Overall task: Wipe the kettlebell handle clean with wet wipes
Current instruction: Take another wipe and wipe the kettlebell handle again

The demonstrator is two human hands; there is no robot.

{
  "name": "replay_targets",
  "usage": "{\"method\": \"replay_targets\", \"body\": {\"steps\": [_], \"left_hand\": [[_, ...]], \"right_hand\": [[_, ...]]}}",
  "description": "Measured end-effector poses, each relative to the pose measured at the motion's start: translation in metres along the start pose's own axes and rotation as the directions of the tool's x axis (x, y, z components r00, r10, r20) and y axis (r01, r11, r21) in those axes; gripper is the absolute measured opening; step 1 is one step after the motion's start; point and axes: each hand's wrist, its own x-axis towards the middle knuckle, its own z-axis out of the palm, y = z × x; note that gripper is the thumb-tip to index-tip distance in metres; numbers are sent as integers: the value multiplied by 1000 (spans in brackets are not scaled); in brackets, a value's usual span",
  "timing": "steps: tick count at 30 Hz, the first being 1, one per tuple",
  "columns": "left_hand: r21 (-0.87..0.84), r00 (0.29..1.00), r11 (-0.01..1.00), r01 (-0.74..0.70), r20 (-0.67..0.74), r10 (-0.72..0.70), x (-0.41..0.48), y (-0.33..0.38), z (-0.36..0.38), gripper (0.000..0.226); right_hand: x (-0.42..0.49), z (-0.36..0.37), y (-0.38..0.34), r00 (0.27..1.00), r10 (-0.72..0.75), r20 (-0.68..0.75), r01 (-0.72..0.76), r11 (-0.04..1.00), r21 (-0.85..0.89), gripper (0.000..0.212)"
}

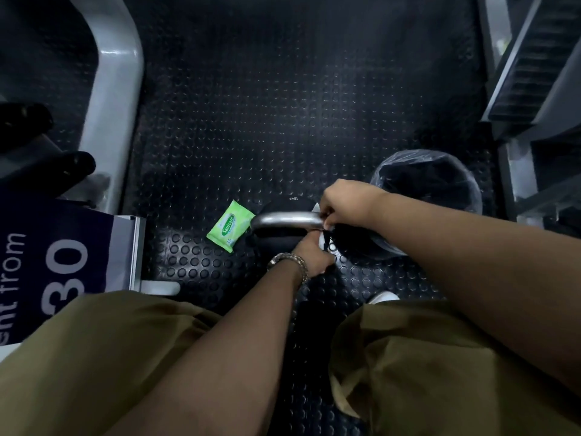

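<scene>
Head view: I read "Sanicare" on green wipes pack [230,226], lying on studded floor [251,121] at 9 o'clock of kettlebell [279,203]. Sign [63,262] at 8 o'clock shows "30", "from". Kettlebell black, small white marking unreadable. Kettlebell handle [287,219] shiny bare metal. Hands: right hand [345,204] pinches white wipe [321,240] at handle's 3 o'clock end; left hand [314,254] grips wipe's lower part.
</scene>
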Motion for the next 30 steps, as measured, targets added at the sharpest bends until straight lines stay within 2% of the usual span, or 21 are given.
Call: {"method": "replay_targets", "body": {"steps": [2,4,6,8,9,12,14,15,16,18,21,23,24,26,27,28,29,30], "left_hand": [[-248,998,968,40,62,-26,-2,-4,-5,44],[-543,989,835,89,150,-8,-2,-12,-15,41],[-681,985,726,98,171,28,0,-21,-19,41],[-671,982,736,90,181,45,-3,-21,-15,43],[-611,984,786,94,178,21,-4,-18,-9,42],[-298,998,954,36,60,-18,-8,-6,5,38],[-172,998,984,-39,-47,32,-6,-7,12,38],[-199,998,979,-37,-66,24,-5,-7,13,37],[-304,998,953,-2,-56,-15,-5,-7,13,35],[-559,996,826,78,6,-90,-4,-11,5,30],[-728,996,681,79,34,-79,-5,-16,-4,25],[-688,996,720,85,67,-54,-9,-7,1,28],[-591,996,802,87,66,-59,-9,-2,5,33],[-237,1000,971,28,9,-26,-7,3,12,40],[-101,1000,995,1,-24,-3,-7,5,12,42],[-81,999,997,1,-43,-4,-6,5,10,41],[-176,999,984,14,-29,-20,-7,4,6,37],[-347,999,937,47,11,-47,-8,4,2,32]], "right_hand": [[0,0,0,1000,-2,-5,2,1000,-2,28],[-1,1,1,1000,1,-7,-1,1000,-10,27],[0,3,3,1000,-2,-13,2,1000,-16,27],[1,2,3,1000,-9,-13,9,1000,-17,27],[1,2,3,1000,-10,-13,10,1000,-15,26],[-2,1,2,1000,1,-6,-1,1000,10,23],[-2,2,3,1000,-2,-9,2,1000,19,23],[-2,2,3,1000,-7,-13,7,1000,19,23],[-2,2,3,1000,-12,-16,12,1000,12,23],[-1,3,3,1000,-14,-26,13,1000,-3,25],[-2,3,3,1000,-6,-28,5,1000,-7,26],[-2,1,3,1000,-11,-24,10,1000,-14,25],[-3,0,2,1000,-13,-24,12,1000,-13,23],[-4,0,1,1000,-15,-21,15,1000,-14,22],[-4,0,2,1000,-15,-24,14,1000,-13,22],[-3,1,2,1000,-13,-28,13,1000,-14,21],[-3,1,2,1000,-11,-28,11,1000,-17,21],[-3,1,1,1000,-6,-26,5,1000,-26,20]]}}
